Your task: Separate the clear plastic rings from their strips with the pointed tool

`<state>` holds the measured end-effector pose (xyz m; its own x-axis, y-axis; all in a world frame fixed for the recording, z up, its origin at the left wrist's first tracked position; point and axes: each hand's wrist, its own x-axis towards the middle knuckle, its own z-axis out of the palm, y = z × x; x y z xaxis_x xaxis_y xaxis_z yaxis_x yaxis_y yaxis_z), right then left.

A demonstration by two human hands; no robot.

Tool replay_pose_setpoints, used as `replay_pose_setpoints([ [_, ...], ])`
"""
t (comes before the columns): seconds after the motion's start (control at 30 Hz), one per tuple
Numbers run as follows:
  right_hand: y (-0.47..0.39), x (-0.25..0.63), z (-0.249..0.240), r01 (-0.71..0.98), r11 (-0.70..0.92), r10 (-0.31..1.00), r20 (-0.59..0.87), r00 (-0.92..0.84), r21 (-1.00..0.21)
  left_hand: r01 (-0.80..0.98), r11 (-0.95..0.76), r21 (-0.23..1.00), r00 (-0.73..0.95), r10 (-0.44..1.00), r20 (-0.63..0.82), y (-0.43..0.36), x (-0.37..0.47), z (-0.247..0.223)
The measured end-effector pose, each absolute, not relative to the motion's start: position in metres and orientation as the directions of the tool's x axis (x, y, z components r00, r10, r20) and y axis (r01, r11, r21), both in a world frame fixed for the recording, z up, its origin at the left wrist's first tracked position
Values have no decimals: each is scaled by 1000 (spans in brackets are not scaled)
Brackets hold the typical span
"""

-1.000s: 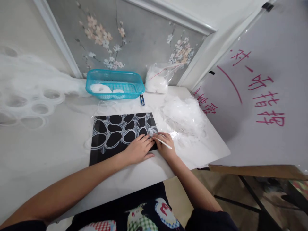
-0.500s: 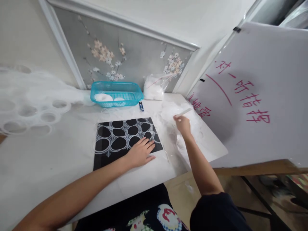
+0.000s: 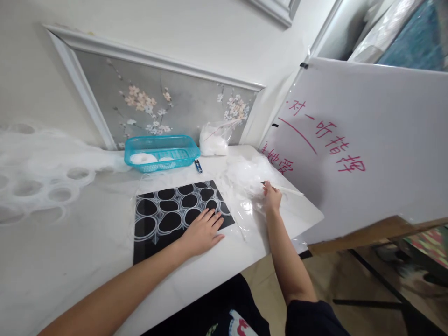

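Since a second ago, the right hand (image 3: 272,198) has left the black sheet (image 3: 170,222) and now stands off to its right, by a pale, see-through heap (image 3: 248,171); the left hand (image 3: 204,232) has stayed put. From my end I see the sheet lying on the counter (image 3: 87,261), mostly covered with white rings (image 3: 158,217). My left grip is loose, palm down, fingers spread over the sheet's near right part. My right grip is closed around a thin white stick (image 3: 292,190), with a dark tip showing at the fingers; I cannot tell whether that tip touches the heap. Farther back, a small blue tool (image 3: 198,166) lies just beside a blue basket (image 3: 164,143) holding round white pieces (image 3: 143,158). To the basket's right stands a clear bag (image 3: 214,140) with white contents. Pale ringed material (image 3: 52,179) spreads at far left. Behind the basket is a flower picture (image 3: 189,93); at right, a white board (image 3: 378,121) carries red writing.
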<state>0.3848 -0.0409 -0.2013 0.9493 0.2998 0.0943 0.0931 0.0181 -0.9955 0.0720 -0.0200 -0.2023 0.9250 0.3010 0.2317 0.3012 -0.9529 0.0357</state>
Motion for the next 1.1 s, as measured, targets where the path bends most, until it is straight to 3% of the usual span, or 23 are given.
replay_pose_setpoints([
  [0.33,-47,387,-203,-71,119,387,-19,922,-990,293,-947,130,915,317,250,-18,72,-203],
  [0.73,-46,384,-196,-118,152,412,-46,910,-981,413,-903,117,862,429,270,-17,68,-204],
  [1.1,-45,387,-193,9,73,422,39,906,-997,259,-927,270,911,327,250,-10,70,-201],
])
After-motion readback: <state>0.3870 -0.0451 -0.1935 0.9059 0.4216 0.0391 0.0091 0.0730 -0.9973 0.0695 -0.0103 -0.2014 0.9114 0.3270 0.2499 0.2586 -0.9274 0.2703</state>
